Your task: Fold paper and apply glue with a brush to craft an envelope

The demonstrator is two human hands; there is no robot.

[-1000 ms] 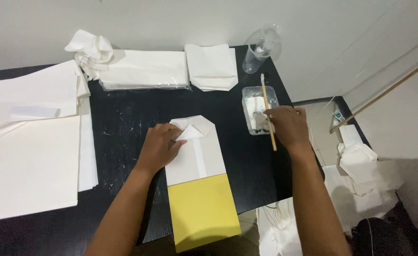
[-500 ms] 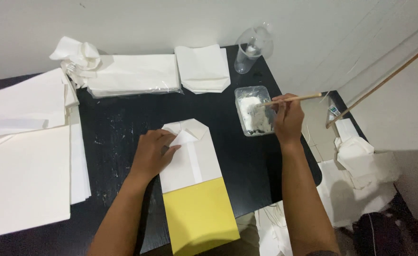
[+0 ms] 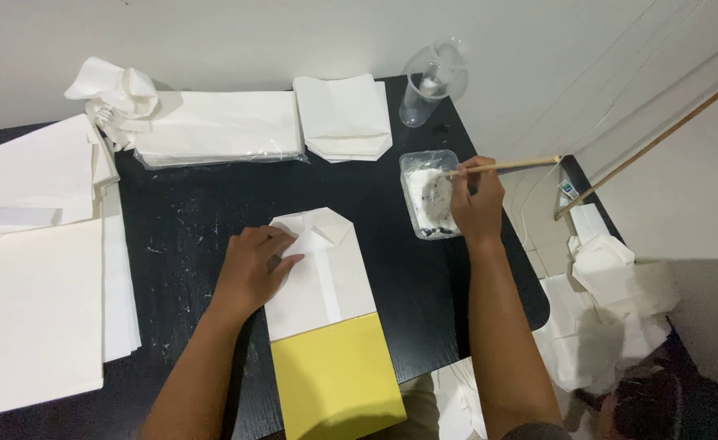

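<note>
Head view of a black bench (image 3: pixel 212 204). The left hand (image 3: pixel 254 267) lies flat, fingers spread and gripping nothing, pressing on the folded upper end of a white paper bag (image 3: pixel 320 277) that lies near the middle of the bench; the bag's lower end overlaps a yellow sheet (image 3: pixel 338 383) that reaches past the near edge. The right hand (image 3: pixel 477 204) is closed around a thin wooden stick (image 3: pixel 505 165), held nearly level, its tip dipped into a small clear plastic tray (image 3: pixel 429 198) of white paste that sits just right of the bag, toward the right edge. At the far right corner stands a clear plastic cup (image 3: pixel 428 81). Along the far edge lie a stack of folded white bags (image 3: pixel 344 118) and, to its left, a plastic-wrapped pack of white paper (image 3: pixel 220 126) with crumpled white paper (image 3: pixel 114 90) at its left end. Large white sheets (image 3: pixel 33 277) cover the left edge of the bench. Beyond the right edge, white paper pieces (image 3: pixel 611 301) lie on the floor.
</note>
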